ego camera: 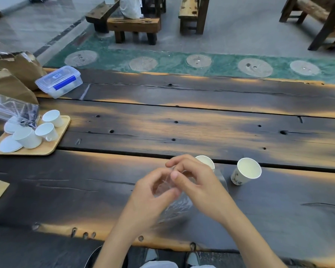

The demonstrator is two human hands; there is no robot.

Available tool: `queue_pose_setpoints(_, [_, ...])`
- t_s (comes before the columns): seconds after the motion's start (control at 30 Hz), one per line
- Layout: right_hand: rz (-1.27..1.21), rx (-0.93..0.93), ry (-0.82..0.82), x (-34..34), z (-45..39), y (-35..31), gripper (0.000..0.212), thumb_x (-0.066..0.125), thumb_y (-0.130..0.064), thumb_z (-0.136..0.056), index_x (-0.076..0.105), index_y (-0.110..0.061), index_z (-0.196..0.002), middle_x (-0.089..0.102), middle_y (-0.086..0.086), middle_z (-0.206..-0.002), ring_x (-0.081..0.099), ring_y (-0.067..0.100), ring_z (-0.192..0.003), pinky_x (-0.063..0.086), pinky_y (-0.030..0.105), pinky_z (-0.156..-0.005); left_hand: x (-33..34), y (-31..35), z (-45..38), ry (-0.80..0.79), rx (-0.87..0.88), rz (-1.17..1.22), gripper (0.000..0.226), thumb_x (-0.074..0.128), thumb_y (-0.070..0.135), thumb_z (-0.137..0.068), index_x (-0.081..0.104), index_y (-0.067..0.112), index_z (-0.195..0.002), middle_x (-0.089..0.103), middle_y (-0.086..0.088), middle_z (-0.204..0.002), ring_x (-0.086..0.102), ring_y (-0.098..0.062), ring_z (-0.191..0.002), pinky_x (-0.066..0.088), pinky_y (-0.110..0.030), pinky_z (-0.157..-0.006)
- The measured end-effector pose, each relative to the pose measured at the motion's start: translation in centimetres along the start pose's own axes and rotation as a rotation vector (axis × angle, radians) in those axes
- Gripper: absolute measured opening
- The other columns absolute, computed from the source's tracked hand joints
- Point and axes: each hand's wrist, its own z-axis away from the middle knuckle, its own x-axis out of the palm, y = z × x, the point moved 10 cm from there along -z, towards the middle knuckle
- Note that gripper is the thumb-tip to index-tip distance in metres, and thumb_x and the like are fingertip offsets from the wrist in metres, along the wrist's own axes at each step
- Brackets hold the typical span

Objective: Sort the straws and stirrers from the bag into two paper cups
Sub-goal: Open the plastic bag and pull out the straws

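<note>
Progress: I judge sorting not begun; both paper cups look empty
Bag: clear plastic bag (pixel 177 205) near the tabletop's front edge, between my hands; contents too blurred to tell
Left hand (pixel 151 192): fingers curled, pinching the bag's top
Right hand (pixel 196 183): likewise pinching it
Near cup (pixel 206 161): behind my right hand
Far cup (pixel 247 171): just right, upright
Tray (pixel 61 136): left edge; small white cups

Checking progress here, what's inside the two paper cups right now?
The right paper cup looks empty inside. The other paper cup is mostly hidden behind the right hand, so its contents cannot be seen.
</note>
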Motion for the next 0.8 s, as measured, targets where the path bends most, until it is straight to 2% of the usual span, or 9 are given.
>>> queue_pose_setpoints(0.03, [0.024, -0.013, -0.002, 0.2, -0.1, -0.2, 0.019, 0.056, -0.024, -0.093, 0.061, -0.016, -0.076, 0.063, -0.01, -0.11, 0.062, 0.013, -0.101, 0.048, 0.026, -0.086, 0.2, 0.3, -0.4, -0.005, 0.02, -0.019, 0.013, 0.069, 0.026, -0.09, 0.072, 0.024, -0.103, 0.071, -0.002, -0.094, 0.066, -0.018, -0.088, 0.055, -0.036, -0.079])
queue_pose_setpoints(0.1, [0.045, -0.024, 0.045, -0.7, -0.3, -0.6, 0.02, 0.056, -0.024, -0.094, 0.06, -0.022, -0.074, 0.065, -0.012, -0.107, 0.062, 0.01, -0.1, 0.046, 0.021, -0.085, 0.4, 0.6, -0.8, -0.037, 0.065, -0.037, 0.03, 0.064, 0.039, -0.091, 0.071, 0.011, -0.095, 0.066, -0.01, -0.083, 0.061, -0.024, -0.076, 0.052, -0.041, -0.07])
queue_pose_setpoints(0.2, [-0.001, 0.066, 0.217, -4.4, -0.1, 0.7, 0.014, 0.06, -0.025, -0.093, 0.061, -0.027, -0.079, 0.071, -0.013, -0.1, 0.063, 0.001, -0.094, 0.043, 0.015, -0.081, -0.7, 1.1, -0.6, -0.04, 0.102, 0.04, 0.036, 0.061, 0.043, -0.087, 0.066, 0.009, -0.078, 0.056, -0.002, -0.067, 0.05, -0.007, -0.063, 0.041, -0.02, -0.059])
queue_pose_setpoints(0.27, [0.001, 0.176, 0.343, -8.0, 0.9, 3.3, 0.011, 0.063, -0.035, -0.089, 0.066, -0.026, -0.095, 0.072, -0.013, -0.105, 0.064, 0.002, -0.102, 0.046, 0.022, -0.089, -2.2, 0.4, -0.5, -0.005, 0.061, 0.147, 0.034, 0.063, 0.042, -0.084, 0.066, 0.01, -0.075, 0.058, -0.003, -0.067, 0.052, -0.01, -0.063, 0.042, -0.018, -0.059])
queue_pose_setpoints(0.4, [-0.24, 0.303, 0.275, -10.8, 4.7, 8.6, 0.079, 0.062, -0.08, -0.066, 0.06, -0.026, -0.124, 0.073, -0.001, -0.119, 0.066, 0.02, -0.114, 0.047, 0.038, -0.096, -4.5, -1.0, -0.6, 0.093, -0.026, 0.444, 0.032, 0.068, 0.035, -0.087, 0.064, 0.004, -0.077, 0.056, -0.007, -0.063, 0.052, -0.017, -0.057, 0.045, -0.024, -0.058])
queue_pose_setpoints(0.47, [-0.384, 0.351, 0.159, -8.7, 6.1, 10.4, 0.092, 0.07, -0.077, -0.06, 0.061, -0.012, -0.125, 0.073, 0.012, -0.117, 0.069, 0.03, -0.109, 0.046, 0.038, -0.094, -5.0, -1.5, -0.5, 0.14, -0.073, 0.554, 0.028, 0.064, 0.031, -0.085, 0.062, 0.003, -0.079, 0.054, -0.007, -0.06, 0.05, -0.017, -0.053, 0.045, -0.024, -0.057])
queue_pose_setpoints(0.53, [-0.434, 0.362, 0.136, -7.1, 6.8, 11.4, 0.085, 0.084, -0.064, -0.054, 0.069, -0.004, -0.112, 0.075, 0.018, -0.102, 0.072, 0.03, -0.093, 0.048, 0.036, -0.088, -5.2, -1.9, -0.6, 0.183, -0.109, 0.598, 0.027, 0.061, 0.029, -0.085, 0.059, 0.002, -0.082, 0.052, -0.008, -0.06, 0.049, -0.016, -0.052, 0.046, -0.023, -0.056])
queue_pose_setpoints(0.63, [-0.441, 0.338, 0.25, -7.1, 6.7, 12.0, 0.06, 0.09, -0.054, -0.052, 0.077, -0.005, -0.084, 0.07, 0.012, -0.072, 0.064, 0.018, -0.068, 0.051, 0.031, -0.07, -5.7, -3.0, -0.6, 0.262, -0.149, 0.577, 0.024, 0.057, 0.025, -0.091, 0.06, 0.002, -0.085, 0.052, -0.007, -0.061, 0.049, -0.015, -0.054, 0.048, -0.021, -0.057])
queue_pose_setpoints(0.8, [-0.442, 0.311, 0.306, -7.8, 6.3, 11.0, 0.045, 0.086, -0.049, -0.062, 0.074, -0.007, -0.074, 0.063, 0.007, -0.062, 0.055, 0.014, -0.056, 0.047, 0.021, -0.053, -7.4, -4.6, -0.5, 0.409, -0.197, 0.531, 0.023, 0.056, 0.022, -0.096, 0.066, 0.006, -0.082, 0.059, -0.004, -0.069, 0.054, -0.016, -0.064, 0.05, -0.031, -0.068])
